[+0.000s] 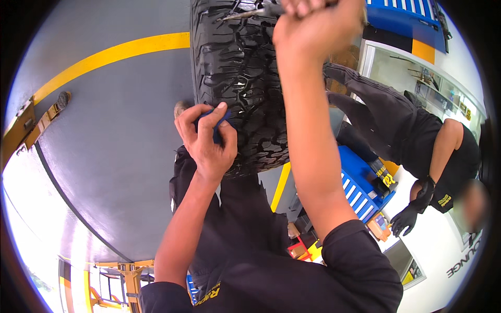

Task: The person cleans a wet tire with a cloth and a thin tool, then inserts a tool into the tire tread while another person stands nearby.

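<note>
A large black tyre with deep, shiny tread blocks stands upright in front of me. Beside its left edge, my left hand has its fingers curled round a small blue piece, perhaps a sponge; most of it is hidden by the fingers. At the top, my right hand is closed round the dark handle of a slim tool. The tool's pale, tapered tip lies over the tread, pointing left; its exact kind is unclear. Motion blurs the right hand somewhat.
A person in black with dark gloves is at the right. Blue racks stand behind my right arm. A yellow stripe crosses the grey floor, with an orange-yellow lift part at the far left.
</note>
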A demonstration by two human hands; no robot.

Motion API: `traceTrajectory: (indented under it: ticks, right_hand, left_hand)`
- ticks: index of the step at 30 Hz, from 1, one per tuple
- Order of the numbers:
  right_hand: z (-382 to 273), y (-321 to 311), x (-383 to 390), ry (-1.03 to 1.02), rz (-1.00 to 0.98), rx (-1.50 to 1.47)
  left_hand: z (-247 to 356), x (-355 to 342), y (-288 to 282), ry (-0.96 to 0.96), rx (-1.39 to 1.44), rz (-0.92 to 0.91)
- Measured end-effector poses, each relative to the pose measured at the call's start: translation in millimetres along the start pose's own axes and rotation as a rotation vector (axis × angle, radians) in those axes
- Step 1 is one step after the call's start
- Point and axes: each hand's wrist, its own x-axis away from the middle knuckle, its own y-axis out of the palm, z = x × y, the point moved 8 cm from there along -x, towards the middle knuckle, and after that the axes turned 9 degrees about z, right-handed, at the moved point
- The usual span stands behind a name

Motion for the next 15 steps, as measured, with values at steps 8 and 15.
traceTrajectory:
  ticks: [8, 15]
  right_hand:
    - [-3, 45, -21, 0.092, 0.11, 0.104]
    - [-4, 55, 15, -0.108, -0.045, 0.247]
  left_hand:
    - [12, -6, 2, -0.041, -0.008, -0.009]
    - [-21, 0, 0, -0.062, 0.044, 0.029]
